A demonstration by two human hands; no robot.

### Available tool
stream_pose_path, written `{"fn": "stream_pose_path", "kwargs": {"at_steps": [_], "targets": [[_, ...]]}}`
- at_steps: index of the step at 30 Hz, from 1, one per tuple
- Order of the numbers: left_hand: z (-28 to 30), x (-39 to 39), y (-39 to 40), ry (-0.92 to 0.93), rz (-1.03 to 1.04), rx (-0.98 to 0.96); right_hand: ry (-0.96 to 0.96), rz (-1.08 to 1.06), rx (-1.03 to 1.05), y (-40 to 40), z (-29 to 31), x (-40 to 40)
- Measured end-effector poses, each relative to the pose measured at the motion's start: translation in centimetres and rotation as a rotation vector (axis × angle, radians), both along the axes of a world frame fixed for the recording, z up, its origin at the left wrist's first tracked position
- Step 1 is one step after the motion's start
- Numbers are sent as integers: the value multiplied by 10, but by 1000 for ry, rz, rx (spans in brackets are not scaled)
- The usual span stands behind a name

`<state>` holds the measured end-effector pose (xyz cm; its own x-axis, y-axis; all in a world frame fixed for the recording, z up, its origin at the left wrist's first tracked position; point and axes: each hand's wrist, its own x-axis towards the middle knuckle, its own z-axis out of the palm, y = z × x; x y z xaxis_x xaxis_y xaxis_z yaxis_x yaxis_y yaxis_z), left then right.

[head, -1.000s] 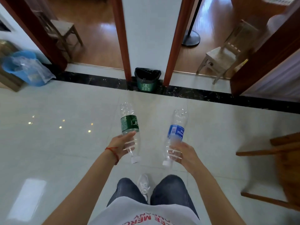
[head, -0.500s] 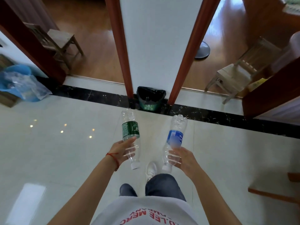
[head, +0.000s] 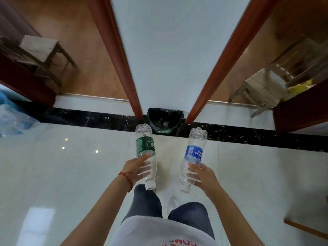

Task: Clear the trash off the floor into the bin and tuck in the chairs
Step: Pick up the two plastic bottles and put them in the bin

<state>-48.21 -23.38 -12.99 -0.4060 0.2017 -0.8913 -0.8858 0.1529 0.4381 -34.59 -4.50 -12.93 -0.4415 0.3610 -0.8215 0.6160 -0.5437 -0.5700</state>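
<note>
The blue bag [head: 12, 119] is cut off at the left edge. The right-hand chair [head: 266, 86] is blurred. The bin [head: 165, 119] contents are unclear.

Left hand [head: 135, 168] grips green-label bottle [head: 145, 153], cap end near, base pointing far. Right hand [head: 204, 174] grips blue-label bottle [head: 193, 157], same orientation. Bottles apart, clear, no liquid visible. Black-lined bin [head: 165, 119] on floor against white wall, just beyond bottles. Wooden chairs far left [head: 40, 52] and far right [head: 262, 86].

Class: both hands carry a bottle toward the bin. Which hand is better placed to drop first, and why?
Left hand, marginally: its green-label bottle ends nearer the bin mouth than the right hand's blue-label bottle.
</note>
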Motion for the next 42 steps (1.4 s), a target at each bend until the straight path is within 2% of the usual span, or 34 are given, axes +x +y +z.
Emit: {"fn": "stream_pose_path", "kwargs": {"at_steps": [9, 20, 26, 33, 42], "targets": [[-43, -98, 39, -22, -73, -67, -13, -83, -24, 20, -34, -95], [-154, -144, 93, -81, -61, -136, -73, -50, -92, 72, -144, -155], [-212, -156, 116, -129, -55, -172, -99, -108, -116, 100, -191, -161], [-264, -180, 149, -168, -16, -175, -177, -53, -129, 105, -227, -145], [-293, -211, 188, -142, 11, -198, -173, -44, -142, 109, -244, -152]]}}
